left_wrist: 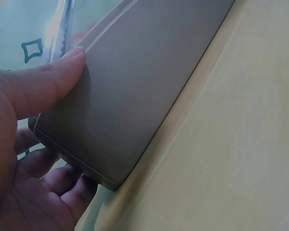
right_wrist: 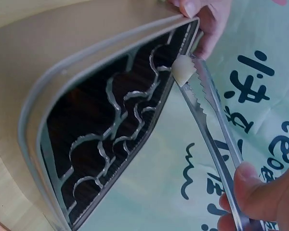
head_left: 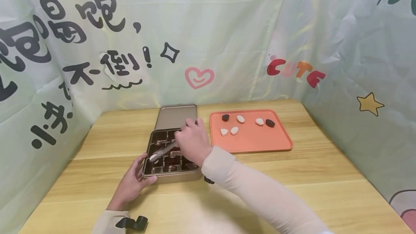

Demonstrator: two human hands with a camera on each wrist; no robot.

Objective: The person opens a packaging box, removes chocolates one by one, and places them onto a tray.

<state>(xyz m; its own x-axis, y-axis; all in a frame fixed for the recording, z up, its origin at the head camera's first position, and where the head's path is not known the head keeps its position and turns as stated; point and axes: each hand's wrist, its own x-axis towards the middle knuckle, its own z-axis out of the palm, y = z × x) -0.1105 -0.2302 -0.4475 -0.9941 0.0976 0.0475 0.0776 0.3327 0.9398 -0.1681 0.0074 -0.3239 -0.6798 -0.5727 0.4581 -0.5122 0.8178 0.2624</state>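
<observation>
My right hand (head_left: 194, 142) pinches a pair of metal tongs (right_wrist: 214, 132). Between the serrated tips is a small white, pebble-like piece (right_wrist: 183, 70), at the rim of a brown metal tin (head_left: 175, 178) near its left side. Inside the tin is a dark insert divided into several compartments (head_left: 172, 161) with clear edges. My left hand (head_left: 132, 178) grips the tin's front left corner, thumb on the front wall and fingers round the left side, as the left wrist view shows. My right hand hides the tin's back right part in the head view.
The tin's lid (head_left: 177, 116) lies behind it. To the right, an orange tray (head_left: 253, 142) carries several white pieces (head_left: 240, 119) and two dark ones (head_left: 270, 122). Printed cloth walls (head_left: 227, 39) stand around the wooden table (head_left: 292, 180).
</observation>
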